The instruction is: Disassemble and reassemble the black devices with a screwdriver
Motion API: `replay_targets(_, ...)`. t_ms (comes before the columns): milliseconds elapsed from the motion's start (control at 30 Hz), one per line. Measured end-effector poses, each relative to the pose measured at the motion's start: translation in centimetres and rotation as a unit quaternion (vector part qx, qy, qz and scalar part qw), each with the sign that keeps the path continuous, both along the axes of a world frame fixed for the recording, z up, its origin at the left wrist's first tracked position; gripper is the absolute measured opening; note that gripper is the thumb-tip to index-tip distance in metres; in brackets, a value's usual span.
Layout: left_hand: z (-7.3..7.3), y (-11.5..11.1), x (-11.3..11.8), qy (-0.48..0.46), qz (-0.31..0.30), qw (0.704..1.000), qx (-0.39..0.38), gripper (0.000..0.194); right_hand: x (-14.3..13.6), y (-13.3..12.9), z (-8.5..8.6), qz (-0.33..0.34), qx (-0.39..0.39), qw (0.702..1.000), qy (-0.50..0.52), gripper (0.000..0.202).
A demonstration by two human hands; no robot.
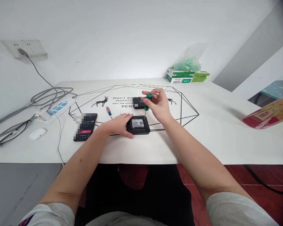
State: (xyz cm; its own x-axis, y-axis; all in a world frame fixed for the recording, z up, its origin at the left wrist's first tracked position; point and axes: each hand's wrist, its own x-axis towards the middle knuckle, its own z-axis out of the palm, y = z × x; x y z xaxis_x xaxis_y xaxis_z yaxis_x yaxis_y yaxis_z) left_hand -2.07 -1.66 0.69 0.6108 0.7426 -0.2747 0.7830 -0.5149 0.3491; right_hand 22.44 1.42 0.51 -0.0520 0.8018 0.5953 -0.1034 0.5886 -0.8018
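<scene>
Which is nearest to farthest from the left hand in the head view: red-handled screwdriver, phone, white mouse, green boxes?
From the left hand:
1. Red-handled screwdriver, just behind it.
2. Phone, to its left.
3. White mouse, far left.
4. Green boxes, back right by the wall.

The left hand (119, 125) lies flat on the white surface (202, 131) and touches the left side of a small black box (138, 124). The right hand (158, 105) holds a green screwdriver (147, 104) upright, with its tip on the box's top right corner. Another black box (139, 102) sits just behind. A red screwdriver (109, 112) lies near the left hand. A phone (85, 127) lies farther left. A power strip (55, 110), glasses (11, 133) and green boxes (186, 76) are there too.
</scene>
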Motion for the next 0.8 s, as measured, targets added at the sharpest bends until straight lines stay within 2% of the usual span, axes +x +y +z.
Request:
replay_targets(167, 0.21, -0.09, 0.03, -0.001, 0.002, 1.0, -0.007, 0.14, 0.25, -0.03, 0.01, 0.001, -0.002, 1.0, -0.023, 0.028)
replay_targets(333, 0.48, -0.29, 0.11, 0.001, 0.006, 1.0, -0.014, 0.141, 0.78, 0.3, -0.04, -0.098, 0.083, 0.99, -0.062, 0.021)
replay_targets(433, 0.36, -0.22, 0.05, -0.007, -0.003, 1.0, -0.008, 0.14, 0.89, 0.34, -0.09, -0.121, 0.09, 0.987, -0.06, 0.024)
replay_targets(667, 0.03, -0.03, 0.01, -0.003, 0.002, 1.0, -0.004, 0.141, 0.64, 0.24, -0.19, -0.087, 0.05, 0.994, -0.051, 0.027)
replay_targets(800, 0.26, -0.16, 0.13, 0.002, -0.002, 1.0, 0.001, 0.138, 0.04, 0.18, -0.38, -0.043, 0.021, 0.998, -0.027, 0.047)
